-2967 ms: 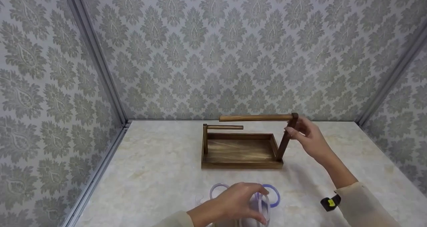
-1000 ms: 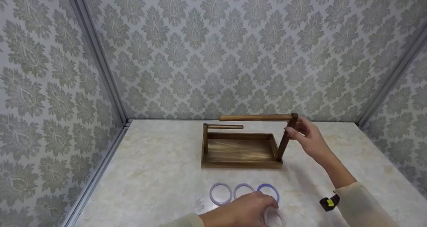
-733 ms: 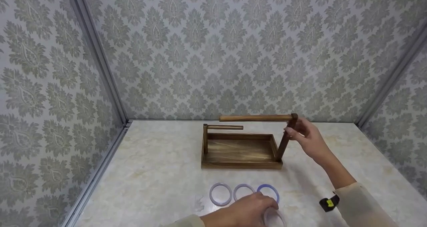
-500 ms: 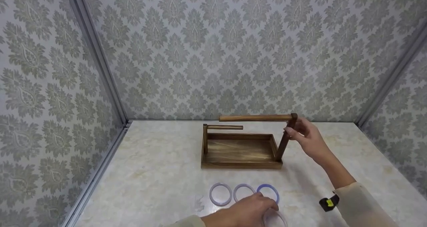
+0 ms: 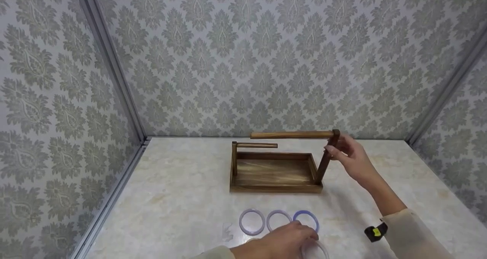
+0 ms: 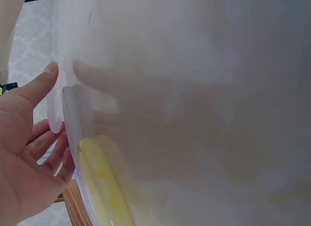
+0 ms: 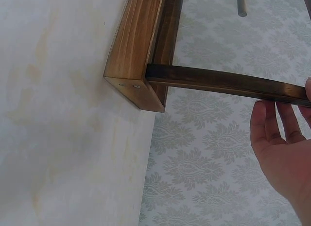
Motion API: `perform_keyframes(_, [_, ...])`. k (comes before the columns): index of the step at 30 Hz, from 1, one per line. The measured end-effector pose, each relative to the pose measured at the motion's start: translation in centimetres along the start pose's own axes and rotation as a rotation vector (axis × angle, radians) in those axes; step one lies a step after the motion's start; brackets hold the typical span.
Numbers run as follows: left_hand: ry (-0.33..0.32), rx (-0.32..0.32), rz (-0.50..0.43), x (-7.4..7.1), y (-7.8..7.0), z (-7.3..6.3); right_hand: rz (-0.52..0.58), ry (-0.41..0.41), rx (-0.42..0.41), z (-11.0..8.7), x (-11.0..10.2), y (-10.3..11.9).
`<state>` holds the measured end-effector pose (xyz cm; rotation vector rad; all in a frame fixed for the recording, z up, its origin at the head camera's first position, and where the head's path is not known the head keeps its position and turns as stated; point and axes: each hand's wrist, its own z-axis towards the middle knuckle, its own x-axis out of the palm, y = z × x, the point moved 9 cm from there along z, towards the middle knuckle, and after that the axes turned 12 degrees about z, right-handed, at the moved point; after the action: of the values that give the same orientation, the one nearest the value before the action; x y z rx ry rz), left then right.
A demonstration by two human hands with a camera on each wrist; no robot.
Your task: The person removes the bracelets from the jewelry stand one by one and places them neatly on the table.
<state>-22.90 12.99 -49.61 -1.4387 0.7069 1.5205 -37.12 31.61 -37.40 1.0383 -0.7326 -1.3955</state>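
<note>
My left hand [image 5: 279, 240] is low in the head view, reaching over the near table. Its thumb and fingers span a clear bangle [image 5: 322, 246], which lies flat at the fingertips. In the left wrist view a yellow bangle [image 6: 104, 182] lies close to that hand. Just beyond the hand is a row: a pale lilac bangle [image 5: 241, 225], another lilac one [image 5: 279, 212] partly covered, and a blue bangle [image 5: 315, 221]. My right hand [image 5: 354, 158] holds the tall post [image 5: 324, 162] of a dark wooden jewelry stand between thumb and fingers.
The stand's shallow tray [image 5: 276, 189] sits upright on the marbled table [image 5: 179, 183]. A long upper bar [image 5: 289, 135] and a short lower bar [image 5: 258, 145] jut from its posts. Patterned wall panels [image 5: 243, 61] enclose the back and sides.
Three seconds ago my left hand held the clear bangle tilted up; now it lies flat on the table, nearer and further right. Within the last second it has slid slightly right. The right hand stays put.
</note>
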Motion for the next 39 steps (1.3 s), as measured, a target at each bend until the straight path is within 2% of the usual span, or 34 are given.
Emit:
perform_keyframes(10, [-0.047,0.041,0.018,-0.2,-0.4,0.1,-0.042,0.003,-0.007,0.0,0.1,0.3])
perform_keyframes(17, [-0.075,0.081,0.010,-0.5,-0.5,0.1,-0.022,0.009,-0.013,0.2,0.1,0.3])
perform_keyframes(23, [-0.129,0.152,0.120,-0.8,-1.1,-0.1,-0.023,0.003,-0.006,0.0,0.1,0.1])
perform_keyframes(32, [-0.125,0.161,0.202,-0.6,-1.4,-0.1,-0.024,-0.002,0.001,-0.1,0.1,0.1])
perform_keyframes(39, [-0.123,0.154,0.213,-0.5,-1.3,-0.2,-0.038,-0.003,0.002,-0.1,0.2,0.1])
